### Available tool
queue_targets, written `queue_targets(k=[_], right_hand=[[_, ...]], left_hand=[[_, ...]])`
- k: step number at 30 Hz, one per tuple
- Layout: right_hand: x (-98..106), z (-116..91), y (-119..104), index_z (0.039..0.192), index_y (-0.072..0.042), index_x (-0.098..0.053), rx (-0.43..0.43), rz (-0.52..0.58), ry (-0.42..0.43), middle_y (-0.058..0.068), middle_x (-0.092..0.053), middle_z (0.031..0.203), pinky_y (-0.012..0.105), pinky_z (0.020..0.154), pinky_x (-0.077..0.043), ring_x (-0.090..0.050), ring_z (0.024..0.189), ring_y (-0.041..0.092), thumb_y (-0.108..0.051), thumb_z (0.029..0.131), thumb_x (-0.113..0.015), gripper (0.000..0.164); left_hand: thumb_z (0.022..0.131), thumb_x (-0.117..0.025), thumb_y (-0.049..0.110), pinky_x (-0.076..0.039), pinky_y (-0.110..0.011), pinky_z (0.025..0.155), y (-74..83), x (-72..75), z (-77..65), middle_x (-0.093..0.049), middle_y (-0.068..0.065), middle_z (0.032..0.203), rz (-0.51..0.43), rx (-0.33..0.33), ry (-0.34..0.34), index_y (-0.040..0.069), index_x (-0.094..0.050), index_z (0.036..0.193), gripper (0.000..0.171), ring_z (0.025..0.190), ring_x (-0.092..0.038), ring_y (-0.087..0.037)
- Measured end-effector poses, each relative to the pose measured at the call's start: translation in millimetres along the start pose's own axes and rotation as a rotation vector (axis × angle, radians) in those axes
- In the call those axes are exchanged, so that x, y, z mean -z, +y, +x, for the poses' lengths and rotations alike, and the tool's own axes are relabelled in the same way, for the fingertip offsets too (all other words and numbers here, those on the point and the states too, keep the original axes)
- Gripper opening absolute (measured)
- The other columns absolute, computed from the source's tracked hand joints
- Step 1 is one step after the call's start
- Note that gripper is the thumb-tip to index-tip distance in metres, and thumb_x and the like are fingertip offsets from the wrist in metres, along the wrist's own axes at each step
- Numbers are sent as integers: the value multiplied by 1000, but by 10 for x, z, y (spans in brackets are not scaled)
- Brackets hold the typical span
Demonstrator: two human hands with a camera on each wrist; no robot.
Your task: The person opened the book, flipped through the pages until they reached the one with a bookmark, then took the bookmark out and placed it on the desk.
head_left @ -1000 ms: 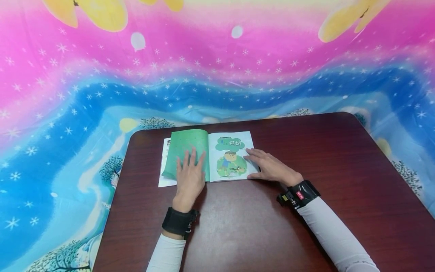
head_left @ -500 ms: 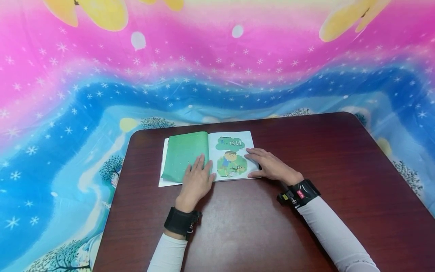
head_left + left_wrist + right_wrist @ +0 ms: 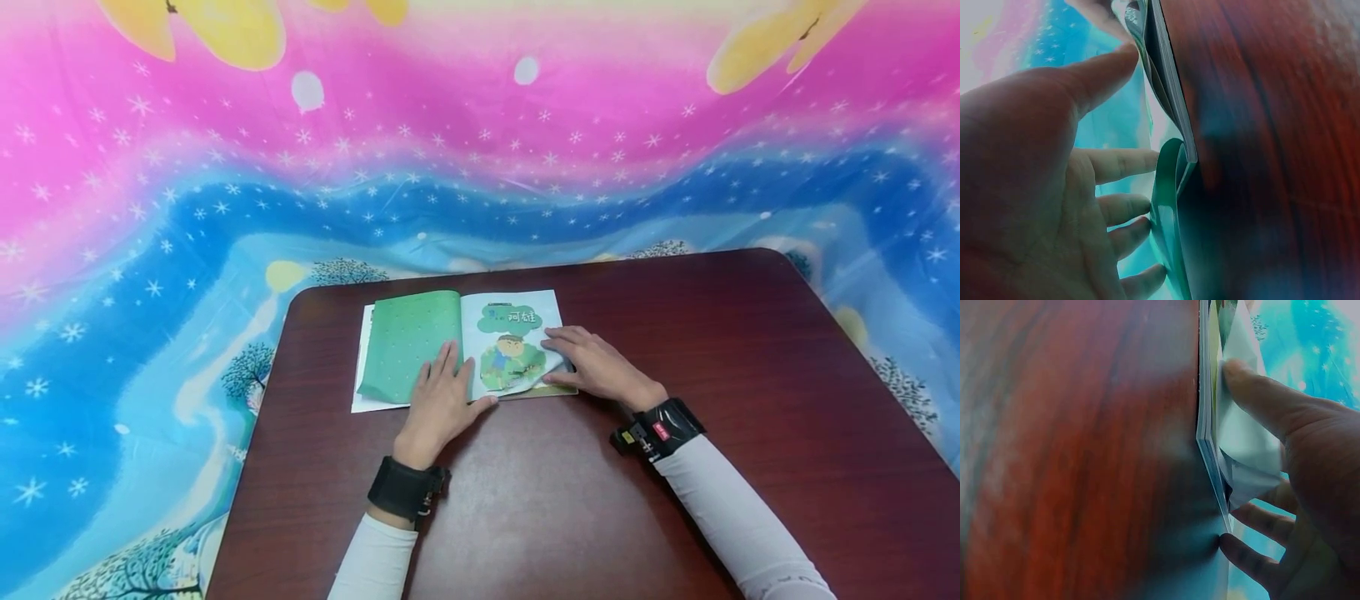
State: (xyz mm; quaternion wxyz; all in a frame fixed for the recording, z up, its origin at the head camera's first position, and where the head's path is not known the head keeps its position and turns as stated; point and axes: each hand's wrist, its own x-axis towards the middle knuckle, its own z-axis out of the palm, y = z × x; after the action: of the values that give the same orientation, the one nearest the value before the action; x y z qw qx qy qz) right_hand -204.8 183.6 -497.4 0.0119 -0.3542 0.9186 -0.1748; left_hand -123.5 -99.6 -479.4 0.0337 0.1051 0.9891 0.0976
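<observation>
A picture book lies open near the far side of the table, with a green left page (image 3: 408,333) and a white right page (image 3: 474,333) showing a cartoon child. My left hand (image 3: 442,408) rests its spread fingers on the lower part of the green page by the spine, thumb over the bottom edge of the right page. In the left wrist view the green page (image 3: 1169,206) bows up under the fingertips. My right hand (image 3: 603,367) pinches the lower right corner of the white page. That lifted corner (image 3: 1249,434) is bent between thumb and fingers in the right wrist view.
The dark reddish-brown table (image 3: 570,492) has rounded far corners. Behind it hangs a pink and blue patterned cloth (image 3: 465,150). A white sheet edge (image 3: 362,383) sticks out beneath the green page. Each wrist wears a black strap (image 3: 405,489).
My left hand has slid down and right from the middle of the green page toward the spine. The white page's lower right corner has come up at my right hand.
</observation>
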Motion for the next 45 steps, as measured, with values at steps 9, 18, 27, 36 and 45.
queue_targets(k=[9,18,27,36,45], right_hand=[[4,-9,-45,139,-8,-56,-18,-10,85,17,-48,146,51,102,-43,-43,134,31,-48,90,-62,63],[22,6,-62,146,-10,-48,-73,-3,123,18,-42,151,51,96,-49,-40,136,32,-47,92,-60,66],[62,16,-72,152,-10,-37,-111,25,103,17,-39,153,53,101,-44,-38,137,33,-50,92,-57,75],[86,32,-62,160,-8,-10,-183,60,109,19,-25,160,51,110,-35,-29,144,32,-47,92,-59,92],[125,42,-78,159,-12,2,-231,73,65,17,-18,163,52,110,-34,-25,146,30,-52,92,-56,97]], left_hand=[[87,-53,66,-24,-61,113,73,-59,31,-24,-18,161,16,-10,-5,14,-41,151,84,148,-16,-37],[96,-53,45,-22,-69,108,136,-58,49,-26,-18,161,-57,11,7,15,-43,151,63,147,-15,-43],[96,-53,30,-21,-71,108,140,-82,55,-27,-18,160,-76,14,21,16,-40,152,59,146,-15,-45],[93,-53,22,-24,-72,106,120,-81,58,-30,-20,159,-106,10,47,11,-37,153,62,144,-20,-47],[91,-54,18,-29,-74,101,104,-96,84,-37,-22,154,-111,-7,104,6,-49,135,46,141,-27,-49]])
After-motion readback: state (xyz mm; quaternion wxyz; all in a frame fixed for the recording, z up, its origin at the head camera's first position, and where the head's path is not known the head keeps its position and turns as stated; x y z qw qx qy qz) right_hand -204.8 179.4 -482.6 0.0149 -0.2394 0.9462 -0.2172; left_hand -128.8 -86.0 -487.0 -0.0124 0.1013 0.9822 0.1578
